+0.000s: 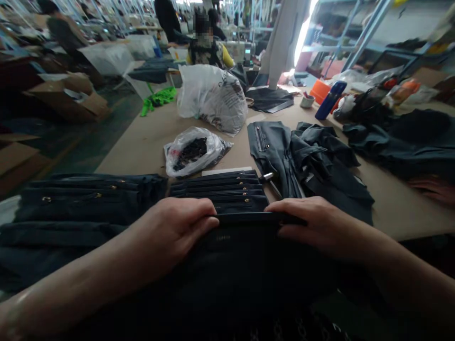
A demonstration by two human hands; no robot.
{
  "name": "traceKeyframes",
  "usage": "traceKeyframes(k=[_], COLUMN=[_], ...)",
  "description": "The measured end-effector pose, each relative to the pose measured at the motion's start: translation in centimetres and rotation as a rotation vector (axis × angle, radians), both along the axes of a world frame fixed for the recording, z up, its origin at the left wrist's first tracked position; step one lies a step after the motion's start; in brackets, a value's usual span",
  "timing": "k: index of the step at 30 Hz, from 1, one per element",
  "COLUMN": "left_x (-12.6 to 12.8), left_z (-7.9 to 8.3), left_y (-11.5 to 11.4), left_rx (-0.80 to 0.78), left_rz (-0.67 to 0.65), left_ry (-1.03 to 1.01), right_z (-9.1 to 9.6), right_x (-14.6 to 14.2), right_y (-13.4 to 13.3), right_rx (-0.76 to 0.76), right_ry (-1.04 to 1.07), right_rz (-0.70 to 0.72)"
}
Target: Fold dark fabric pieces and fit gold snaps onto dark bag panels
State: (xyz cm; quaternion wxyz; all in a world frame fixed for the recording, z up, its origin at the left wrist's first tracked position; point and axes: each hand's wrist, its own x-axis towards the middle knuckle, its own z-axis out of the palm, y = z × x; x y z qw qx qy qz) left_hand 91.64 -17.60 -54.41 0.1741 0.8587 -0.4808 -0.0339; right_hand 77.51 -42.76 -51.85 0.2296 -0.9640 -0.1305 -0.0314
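My left hand (185,220) pinches the top edge of a dark fabric panel (241,255) between thumb and fingers. The same edge is gripped at its other end by my right hand (305,218), so it runs straight between them. Small gold lettering shows on the panel near my left hand; its lower part fades into shadow. Just beyond the edge lies a row of overlapping dark zippered pieces (227,187) with gold pulls. Left of my hands is a stack of folded dark zippered pieces (85,199).
An open plastic bag of small dark parts (194,151) sits mid-table, with a larger white plastic bag (213,94) behind. Loose dark fabric pieces (320,161) lie to the right. Farther back are a blue bottle (330,100) and an orange container (318,91). Another person (206,47) sits across.
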Motion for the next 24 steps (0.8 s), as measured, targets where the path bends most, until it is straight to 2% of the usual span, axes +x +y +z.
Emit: traceKeyframes(k=[2, 5, 6, 8, 10, 12, 16, 19, 22, 24], left_x=[1.7, 3.8, 4.3, 4.9, 5.4, 5.8, 6.5, 5.9, 3.9, 2.2], left_z=[-2.9, -6.8, -7.7, -9.0, -9.8, -10.5, -11.4, -11.2, -10.9, -11.5], left_y=[-0.9, -2.6, -3.0, -3.6, -4.0, -4.4, -5.1, -5.7, -6.6, -7.3], left_rx=[0.074, 0.180, 0.220, 0.277, 0.299, 0.314, 0.358, 0.378, 0.258, 0.146], left_rz=[-0.031, 0.006, 0.026, 0.054, 0.061, 0.064, 0.059, 0.051, 0.019, -0.095], left_ry=[0.105, 0.081, 0.051, -0.008, -0.056, -0.082, -0.083, -0.153, -0.349, -0.391], right_z=[-4.0, -9.5, -10.8, -12.6, -13.4, -13.9, -14.8, -15.2, -15.1, -14.9], right_x=[1.5, 4.1, 4.9, 6.2, 7.2, 7.9, 8.8, 9.3, 9.6, 9.6], right_y=[-1.0, -1.7, -1.8, -1.8, -1.9, -2.0, -2.5, -2.8, -2.8, -2.5], right_rx=[0.078, 0.132, 0.085, -0.100, -0.291, -0.383, -0.367, -0.339, -0.339, -0.339], right_ry=[0.134, 0.239, 0.237, 0.187, 0.146, 0.152, 0.230, 0.249, 0.251, 0.243], right_rz=[-0.083, -0.209, -0.240, -0.288, -0.319, -0.341, -0.381, -0.394, -0.398, -0.405])
